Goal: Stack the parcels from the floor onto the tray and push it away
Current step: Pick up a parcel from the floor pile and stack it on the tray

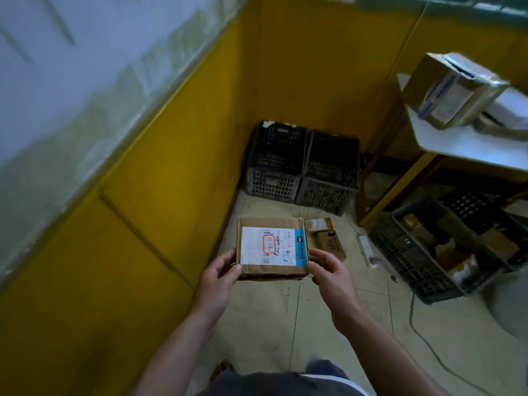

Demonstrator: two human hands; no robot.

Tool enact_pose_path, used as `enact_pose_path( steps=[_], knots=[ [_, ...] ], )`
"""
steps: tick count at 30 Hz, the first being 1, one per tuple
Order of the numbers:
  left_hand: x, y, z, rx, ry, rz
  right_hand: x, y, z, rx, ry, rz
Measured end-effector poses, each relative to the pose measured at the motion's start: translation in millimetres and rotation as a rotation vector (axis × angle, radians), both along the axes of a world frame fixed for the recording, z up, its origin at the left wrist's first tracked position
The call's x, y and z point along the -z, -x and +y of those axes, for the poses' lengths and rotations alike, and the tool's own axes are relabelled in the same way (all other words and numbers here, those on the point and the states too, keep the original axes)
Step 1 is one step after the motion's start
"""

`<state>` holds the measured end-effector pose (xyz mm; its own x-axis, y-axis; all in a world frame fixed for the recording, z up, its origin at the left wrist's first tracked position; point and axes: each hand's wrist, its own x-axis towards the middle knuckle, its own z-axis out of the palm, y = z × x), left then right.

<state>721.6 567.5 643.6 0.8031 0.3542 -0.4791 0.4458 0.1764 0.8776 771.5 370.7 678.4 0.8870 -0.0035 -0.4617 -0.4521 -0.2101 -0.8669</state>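
**A:** What is seen nearest the camera?

**B:** A brown cardboard parcel is held up over the floor by both hands. Its near left corner is gripped by the left hand, with the thumb laid on top and the fingers curled round the side. The near right corner is gripped in the same way by the right hand. The parcel is kept roughly level. Most of its top is covered by a white label with a blue strip and a box outlined in red.

**A:** And what is found on the floor beyond it?

**B:** Two smaller parcels are seen lying on the pale tiles, just past the held parcel and to its right. They are set close together, but whether they touch cannot be told. A white strip-shaped object is laid further right. A dark cable is trailed across the tiles at the near right.

**A:** What is placed further off?

**B:** A black crate is set on the floor at the right, and brown cardboard pieces are visible inside it. Two black crates are stood side by side, touching, against the yellow wall in the corner. At the upper right, a taped box is rested on the white desk. The box is blurred.
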Motion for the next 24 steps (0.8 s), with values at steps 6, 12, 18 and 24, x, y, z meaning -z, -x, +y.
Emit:
enact_pose_path(
  steps=[6, 12, 18, 24],
  knots=[
    [-10.0, 36.4, -33.4, -0.253, 0.008, -0.037, -4.3, -11.9, -17.8, -0.233, -0.022, -0.013],
    [-29.4, 95.5, -104.4, -0.606, -0.024, -0.014, -5.5, -6.3, -47.7, -0.582, -0.042, 0.0],
    [-50.7, 167.1, -161.2, -0.89, -0.07, 0.018, -16.5, 29.9, -56.8, -0.903, -0.07, -0.018],
    [-68.4, 260.8, -199.9, -1.175, -0.111, -0.007, -32.0, 104.2, -37.3, -1.178, -0.14, -0.035]
  ],
)
